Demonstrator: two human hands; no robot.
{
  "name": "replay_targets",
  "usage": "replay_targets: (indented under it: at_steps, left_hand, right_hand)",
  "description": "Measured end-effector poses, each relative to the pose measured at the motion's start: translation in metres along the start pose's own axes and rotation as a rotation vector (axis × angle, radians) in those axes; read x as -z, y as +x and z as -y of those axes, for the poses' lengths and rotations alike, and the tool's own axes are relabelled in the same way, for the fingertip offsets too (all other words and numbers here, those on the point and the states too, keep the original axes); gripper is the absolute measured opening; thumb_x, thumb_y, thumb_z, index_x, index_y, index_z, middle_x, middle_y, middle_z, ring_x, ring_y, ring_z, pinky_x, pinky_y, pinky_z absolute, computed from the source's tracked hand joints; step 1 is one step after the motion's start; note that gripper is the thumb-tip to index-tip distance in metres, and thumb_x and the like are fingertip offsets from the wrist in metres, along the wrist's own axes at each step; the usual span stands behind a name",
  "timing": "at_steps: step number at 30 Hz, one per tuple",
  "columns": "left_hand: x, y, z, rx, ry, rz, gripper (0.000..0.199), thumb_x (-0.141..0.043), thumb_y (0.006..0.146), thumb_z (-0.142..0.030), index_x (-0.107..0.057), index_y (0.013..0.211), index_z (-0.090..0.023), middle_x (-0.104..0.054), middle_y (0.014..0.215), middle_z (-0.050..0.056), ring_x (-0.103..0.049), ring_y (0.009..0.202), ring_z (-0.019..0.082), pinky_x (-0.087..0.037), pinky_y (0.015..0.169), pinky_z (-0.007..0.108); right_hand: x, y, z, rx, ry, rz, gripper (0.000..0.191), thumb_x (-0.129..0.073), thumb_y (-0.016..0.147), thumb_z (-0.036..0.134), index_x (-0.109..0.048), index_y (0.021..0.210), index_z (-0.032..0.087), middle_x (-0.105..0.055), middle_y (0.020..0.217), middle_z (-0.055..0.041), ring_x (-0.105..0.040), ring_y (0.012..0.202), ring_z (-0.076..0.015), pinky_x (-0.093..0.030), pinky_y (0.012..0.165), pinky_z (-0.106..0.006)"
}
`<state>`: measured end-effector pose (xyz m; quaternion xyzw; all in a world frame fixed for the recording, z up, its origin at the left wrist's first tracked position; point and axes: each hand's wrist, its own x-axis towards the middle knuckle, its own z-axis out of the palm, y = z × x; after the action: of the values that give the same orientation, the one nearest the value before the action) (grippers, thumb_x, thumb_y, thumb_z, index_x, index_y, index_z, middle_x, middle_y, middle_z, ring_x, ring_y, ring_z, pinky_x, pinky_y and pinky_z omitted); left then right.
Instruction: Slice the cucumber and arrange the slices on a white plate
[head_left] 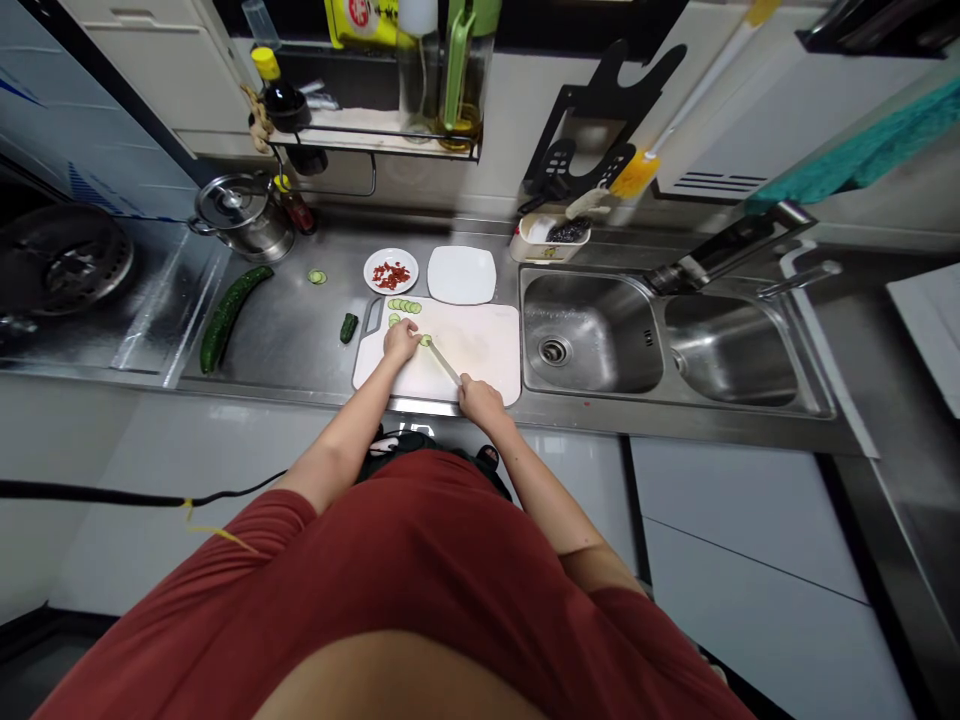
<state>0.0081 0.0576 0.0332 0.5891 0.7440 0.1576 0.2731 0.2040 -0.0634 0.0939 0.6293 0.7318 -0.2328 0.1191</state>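
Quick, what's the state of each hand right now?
Left hand: closed, curled over a cucumber piece.
Right hand: closed, holding a kitchen knife.

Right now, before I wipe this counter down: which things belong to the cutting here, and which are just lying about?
In use: the knife in the right hand; the left hand beside the cucumber slices; the white cutting board.

Lying about: the whole cucumber; the lidded steel pot; the white square plate; the steel double sink.
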Motion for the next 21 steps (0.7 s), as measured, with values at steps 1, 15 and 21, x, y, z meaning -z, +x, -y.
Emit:
replay_targets:
  at_steps: [1,15,21]
  left_hand:
    - [0.0003,0.0001,-0.0001,-0.002,0.000,-0.001,0.017,-0.064,0.076,-0.029,-0.060,0.093,-0.024,-0.062,0.086,0.000,-0.058,0.084,0.016,-0.040,0.075,0.026]
    - [0.0012,0.0029,-0.0004,0.014,-0.003,0.022,0.018,-0.065,0.075,-0.028,-0.061,0.092,-0.024,-0.063,0.086,0.001,-0.058,0.085,0.018,-0.041,0.077,0.027]
    - [0.0005,0.0045,0.0009,0.013,-0.003,0.022,0.017,-0.064,0.076,-0.030,-0.061,0.091,-0.024,-0.063,0.086,0.001,-0.059,0.084,0.017,-0.041,0.076,0.027]
  right_hand:
    - [0.0004,-0.0001,0.0008,-0.002,0.002,0.004,0.027,-0.031,0.096,0.026,-0.048,0.116,0.019,-0.065,0.099,-0.0130,-0.063,0.092,-0.0256,-0.045,0.075,-0.033]
    - [0.0030,0.0001,0.0049,-0.030,0.022,0.045,0.028,-0.031,0.096,0.023,-0.046,0.119,0.019,-0.065,0.101,-0.0139,-0.063,0.095,-0.0260,-0.046,0.078,-0.035]
    - [0.0042,-0.0002,0.0047,-0.027,0.040,0.073,0.028,-0.034,0.093,0.019,-0.046,0.118,0.017,-0.064,0.103,-0.0150,-0.062,0.096,-0.0263,-0.046,0.078,-0.035]
